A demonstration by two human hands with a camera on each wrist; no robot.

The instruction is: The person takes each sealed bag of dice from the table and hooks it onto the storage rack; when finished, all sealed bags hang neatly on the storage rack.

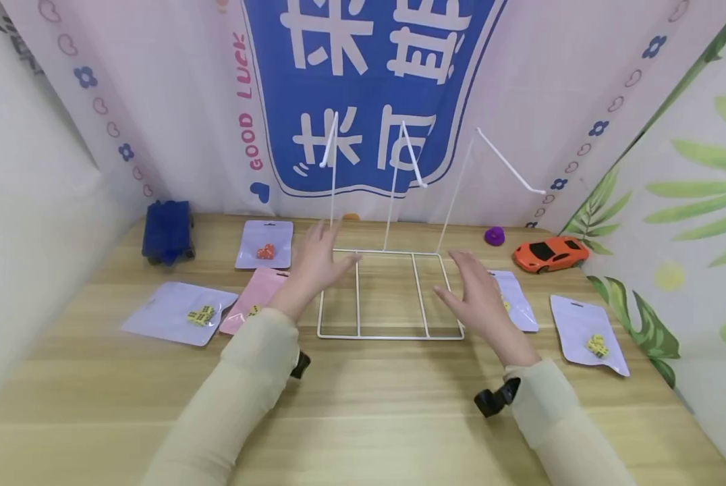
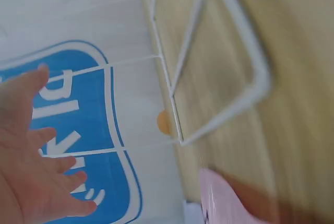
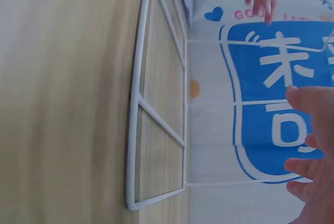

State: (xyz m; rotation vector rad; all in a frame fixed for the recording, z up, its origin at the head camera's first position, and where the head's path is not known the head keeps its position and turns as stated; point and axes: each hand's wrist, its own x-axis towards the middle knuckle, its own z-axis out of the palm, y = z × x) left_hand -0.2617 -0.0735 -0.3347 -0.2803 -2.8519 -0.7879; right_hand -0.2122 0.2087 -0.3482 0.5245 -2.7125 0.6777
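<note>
Pale and wood-grained, the surface (image 1: 375,418) stretches beneath the left hand (image 1: 316,263) and the right hand (image 1: 477,293), both spread wide with thumbs apart from fingers. Between them stands a three-pronged white wire rack (image 1: 393,337). Right of the right hand sits an orange toy car (image 1: 551,254); left of the left hand lies a glossy pink pouch (image 1: 264,282).
</note>
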